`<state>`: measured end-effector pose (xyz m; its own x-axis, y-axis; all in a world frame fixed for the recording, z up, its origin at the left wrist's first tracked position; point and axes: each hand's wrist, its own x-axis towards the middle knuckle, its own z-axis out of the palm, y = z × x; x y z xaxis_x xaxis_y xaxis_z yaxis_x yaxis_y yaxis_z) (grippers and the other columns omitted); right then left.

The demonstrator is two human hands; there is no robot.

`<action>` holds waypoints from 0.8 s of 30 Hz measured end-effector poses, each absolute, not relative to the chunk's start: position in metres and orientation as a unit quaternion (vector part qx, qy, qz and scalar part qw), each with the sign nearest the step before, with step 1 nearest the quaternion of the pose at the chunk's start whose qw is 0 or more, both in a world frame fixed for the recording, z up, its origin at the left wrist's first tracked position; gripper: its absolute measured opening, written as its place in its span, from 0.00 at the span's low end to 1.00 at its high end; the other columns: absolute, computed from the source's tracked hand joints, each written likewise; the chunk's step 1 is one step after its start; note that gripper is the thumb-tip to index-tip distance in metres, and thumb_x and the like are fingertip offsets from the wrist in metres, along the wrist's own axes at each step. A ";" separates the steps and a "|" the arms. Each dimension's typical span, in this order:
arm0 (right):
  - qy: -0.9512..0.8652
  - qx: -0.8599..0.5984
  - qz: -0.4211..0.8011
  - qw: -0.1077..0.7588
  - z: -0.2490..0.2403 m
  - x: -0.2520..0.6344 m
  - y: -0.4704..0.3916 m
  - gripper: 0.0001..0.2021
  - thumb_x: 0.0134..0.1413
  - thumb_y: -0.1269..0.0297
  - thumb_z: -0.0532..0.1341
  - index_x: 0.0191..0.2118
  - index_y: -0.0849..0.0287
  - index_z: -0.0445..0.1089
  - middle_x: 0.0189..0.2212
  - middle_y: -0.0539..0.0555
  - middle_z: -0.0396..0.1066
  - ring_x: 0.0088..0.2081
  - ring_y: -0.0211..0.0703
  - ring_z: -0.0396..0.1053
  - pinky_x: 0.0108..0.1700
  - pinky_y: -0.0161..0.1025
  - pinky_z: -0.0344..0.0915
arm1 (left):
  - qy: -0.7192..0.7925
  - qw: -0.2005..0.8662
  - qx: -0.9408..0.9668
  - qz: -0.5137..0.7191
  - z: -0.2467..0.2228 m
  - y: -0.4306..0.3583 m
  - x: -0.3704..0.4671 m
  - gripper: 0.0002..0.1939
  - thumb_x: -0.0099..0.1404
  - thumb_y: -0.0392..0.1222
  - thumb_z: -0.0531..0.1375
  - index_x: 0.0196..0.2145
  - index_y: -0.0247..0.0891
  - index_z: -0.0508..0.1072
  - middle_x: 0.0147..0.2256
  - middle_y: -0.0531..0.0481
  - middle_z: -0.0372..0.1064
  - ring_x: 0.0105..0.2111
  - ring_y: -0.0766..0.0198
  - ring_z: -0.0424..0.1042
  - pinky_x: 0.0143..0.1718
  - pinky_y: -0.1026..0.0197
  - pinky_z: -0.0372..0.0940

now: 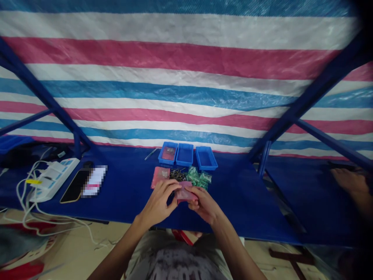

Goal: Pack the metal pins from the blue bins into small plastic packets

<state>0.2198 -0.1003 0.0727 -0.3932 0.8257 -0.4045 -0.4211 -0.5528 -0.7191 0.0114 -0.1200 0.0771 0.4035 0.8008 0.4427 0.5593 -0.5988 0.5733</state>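
head view: bare fingers (175, 186) of both hands pinch a thin pink packet (185, 193).

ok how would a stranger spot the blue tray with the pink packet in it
On the dark blue table, in front of the striped plastic sheet, find the row of three rectangular blue plastic trays. Take the leftmost tray, beside a thin pen-like stick. It has a flat pink packet inside, unlike the other two.
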 end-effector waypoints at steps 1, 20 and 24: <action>-0.258 -0.381 0.795 0.396 0.074 0.221 -0.101 0.20 0.47 0.54 0.76 0.25 0.59 0.66 0.15 0.41 0.54 0.19 0.28 0.42 0.21 0.30 0.40 | 0.412 0.161 0.825 0.353 0.077 -0.120 0.012 0.22 0.71 0.34 0.59 0.61 0.45 0.69 0.59 0.41 0.68 0.59 0.50 0.68 0.61 0.46 0.65; -0.550 -0.422 0.562 0.451 0.060 0.215 -0.092 0.21 0.61 0.43 0.66 0.30 0.57 0.74 0.22 0.48 0.64 0.24 0.38 0.57 0.26 0.35 0.53 | 0.463 0.521 0.577 0.426 0.072 -0.112 0.017 0.21 0.70 0.58 0.63 0.50 0.39 0.74 0.34 0.51 0.71 0.32 0.62 0.71 0.35 0.62 0.69; -0.534 -0.457 0.515 0.491 0.056 0.214 -0.089 0.19 0.61 0.44 0.66 0.44 0.55 0.75 0.31 0.51 0.71 0.28 0.42 0.63 0.29 0.35 0.59 | 0.486 0.447 0.612 0.434 0.077 -0.088 0.008 0.18 0.72 0.54 0.62 0.50 0.39 0.74 0.33 0.52 0.71 0.30 0.63 0.71 0.35 0.63 0.67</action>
<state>0.2139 -0.0889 0.0563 -0.0997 0.9936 0.0531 -0.0172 0.0516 -0.9985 0.0082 -0.0879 0.0773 0.1502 0.9840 0.0964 0.2070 -0.1266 0.9701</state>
